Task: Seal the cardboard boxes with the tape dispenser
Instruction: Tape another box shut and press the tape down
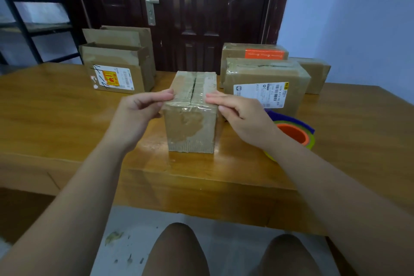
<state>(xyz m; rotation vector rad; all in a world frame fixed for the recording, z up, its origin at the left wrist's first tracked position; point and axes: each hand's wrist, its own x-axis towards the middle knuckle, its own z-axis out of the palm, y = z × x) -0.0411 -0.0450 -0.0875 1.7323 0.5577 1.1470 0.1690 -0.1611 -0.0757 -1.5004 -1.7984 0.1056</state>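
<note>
A small upright cardboard box (190, 123) stands in the middle of the wooden table (56, 114), its top flaps closed with a dark seam between them. Clear tape runs across its near top edge. My left hand (139, 110) touches the box's upper left edge with thumb and forefinger pinched together there. My right hand (237, 112) rests its straight fingers on the upper right edge. The tape dispenser (295, 132), purple, green and orange, lies on the table just behind my right wrist, partly hidden by it.
An open box (116, 69) with a yellow label stands at the back left. Three taped boxes (266, 80) are grouped at the back right. A dark door (201, 11) is behind the table, a black metal rack (26, 13) at left.
</note>
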